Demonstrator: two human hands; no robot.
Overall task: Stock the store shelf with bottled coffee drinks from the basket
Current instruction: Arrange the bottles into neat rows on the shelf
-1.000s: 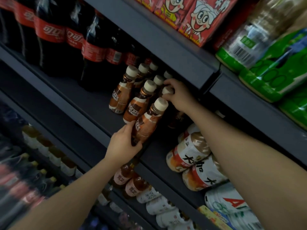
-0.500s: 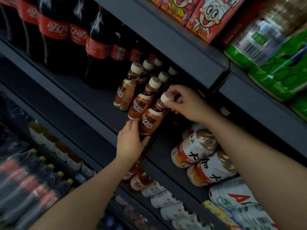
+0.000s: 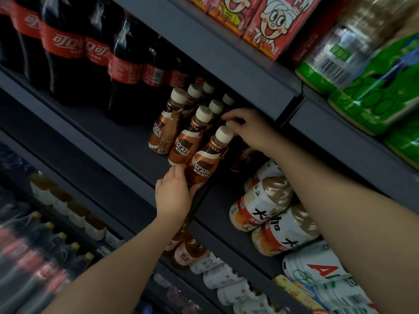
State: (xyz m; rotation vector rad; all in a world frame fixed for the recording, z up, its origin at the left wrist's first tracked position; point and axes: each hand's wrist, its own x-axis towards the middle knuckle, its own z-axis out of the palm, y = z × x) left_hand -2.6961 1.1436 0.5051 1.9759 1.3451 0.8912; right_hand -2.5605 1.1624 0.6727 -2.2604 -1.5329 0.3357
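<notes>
**Front coffee bottle nearly in its spot**

Since a second ago the front coffee bottle (image 3: 207, 158) has slid a bit deeper onto the shelf (image 3: 127, 141), and the right hand has come off the caps behind to the front bottle's cap.

That bottle now stands at the front edge of the shelf, at 5 o'clock from the other coffee bottles (image 3: 181, 123), and leans a little toward them. They stand in rows going back toward 1 o'clock.

The left hand (image 3: 174, 196) wraps its fingers around the bottom of the front bottle. The right hand (image 3: 246, 128) is curled, with its fingertips at the white cap (image 3: 224, 134); it seems to pinch it, but that is hard to see.

So a good few bottles look done. This one still needs a small push and a let-go, I think. The basket is not in view, so how many bottles are left cannot be told.

Big cola bottles (image 3: 68, 48) stand at 10 o'clock. Milk tea bottles (image 3: 265, 200) lie at 4 o'clock.
</notes>
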